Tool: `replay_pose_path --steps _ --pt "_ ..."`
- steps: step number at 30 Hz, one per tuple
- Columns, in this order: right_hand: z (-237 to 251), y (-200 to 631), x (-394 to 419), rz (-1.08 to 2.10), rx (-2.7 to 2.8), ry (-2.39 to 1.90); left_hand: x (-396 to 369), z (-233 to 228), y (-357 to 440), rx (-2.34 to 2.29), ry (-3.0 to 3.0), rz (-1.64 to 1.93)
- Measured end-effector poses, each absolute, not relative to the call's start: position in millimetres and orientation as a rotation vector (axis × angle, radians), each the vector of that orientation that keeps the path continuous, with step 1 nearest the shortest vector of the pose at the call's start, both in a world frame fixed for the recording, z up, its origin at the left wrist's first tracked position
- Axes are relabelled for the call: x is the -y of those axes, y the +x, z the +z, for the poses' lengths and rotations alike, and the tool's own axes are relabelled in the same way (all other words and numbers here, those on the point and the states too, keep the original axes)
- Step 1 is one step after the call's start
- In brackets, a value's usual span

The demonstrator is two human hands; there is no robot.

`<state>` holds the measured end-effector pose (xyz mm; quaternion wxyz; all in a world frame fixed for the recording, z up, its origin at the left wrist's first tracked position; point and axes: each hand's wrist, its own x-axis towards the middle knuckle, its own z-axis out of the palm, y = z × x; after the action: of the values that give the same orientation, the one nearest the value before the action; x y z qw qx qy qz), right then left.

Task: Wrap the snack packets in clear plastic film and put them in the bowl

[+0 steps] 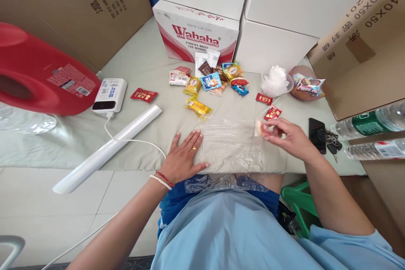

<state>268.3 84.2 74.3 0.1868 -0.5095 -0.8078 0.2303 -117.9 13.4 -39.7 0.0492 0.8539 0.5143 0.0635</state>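
A clear plastic bag (230, 145) lies flat on the grey-green cloth in front of me. My left hand (183, 158) presses palm-down on the bag's left edge, fingers spread. At the bag's right end, my right hand (289, 135) pinches a small pale snack packet (258, 128) between its fingertips. A pile of small wrapped snacks (218, 80) lies further back, with a yellow packet (198, 106) and two red packets (268, 105) lying closer.
A Wahaha water carton (196, 29) and white boxes stand behind. At left are a red container (38, 71), a white power bank (110, 95) and a white tube (107, 149). To the right are a phone with keys (318, 135), two water bottles (373, 133) and a cardboard box (363, 46).
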Motion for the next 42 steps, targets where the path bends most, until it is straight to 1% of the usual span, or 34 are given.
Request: replay_pose_path --steps 3,6,8,11,15,18,21,25,28,31,34,36,38,42 --pt "70.3 215.0 -73.8 0.688 2.431 -1.263 -13.6 -39.4 -117.3 -1.58 2.596 0.172" --pt "48.2 175.4 -63.3 0.656 2.621 -1.329 -14.1 -38.7 -117.1 -1.583 2.585 0.18" --pt "34.2 163.6 -58.9 0.63 2.727 -1.389 -14.2 -38.4 -117.3 -1.582 2.579 0.187" --pt "25.0 164.3 -65.2 0.603 2.721 -1.376 -13.7 -38.3 -117.4 -1.574 2.578 0.182" --pt "20.1 171.2 -98.8 0.463 2.444 -1.521 -14.3 -38.1 -116.5 -1.591 2.577 0.192" --pt "8.0 168.5 -126.4 0.589 2.369 -1.7 -18.4 -37.5 -115.1 -1.602 2.573 0.185" --pt "-3.1 164.6 -147.9 0.691 2.356 -1.729 -25.6 -37.3 -113.4 -1.606 2.56 0.172" --pt "-1.8 166.0 -173.4 0.572 2.306 -1.601 -34.3 -39.0 -109.3 -1.65 2.53 0.208" --pt "7.1 168.1 -181.7 0.444 2.276 -1.601 -36.7 -40.2 -105.2 -1.71 2.5 0.258" --pt "14.8 169.8 -164.5 0.331 2.325 -1.472 -36.1 -40.2 -103.6 -1.715 2.483 0.285" --pt "15.0 174.7 -127.7 0.429 2.567 -1.19 -35.1 -39.5 -106.3 -1.689 2.467 0.285" --pt "9.5 179.8 -103.9 0.517 2.687 -1.095 -34.9 -39.0 -109.5 -1.661 2.459 0.268" --pt "0.9 184.2 -86.7 0.526 2.709 -1.12 -34.9 -38.3 -112.6 -1.637 2.46 0.248" --pt "-12.2 186.5 -72.6 0.431 2.637 -1.273 -33.1 -36.7 -116.9 -1.623 2.481 0.239"
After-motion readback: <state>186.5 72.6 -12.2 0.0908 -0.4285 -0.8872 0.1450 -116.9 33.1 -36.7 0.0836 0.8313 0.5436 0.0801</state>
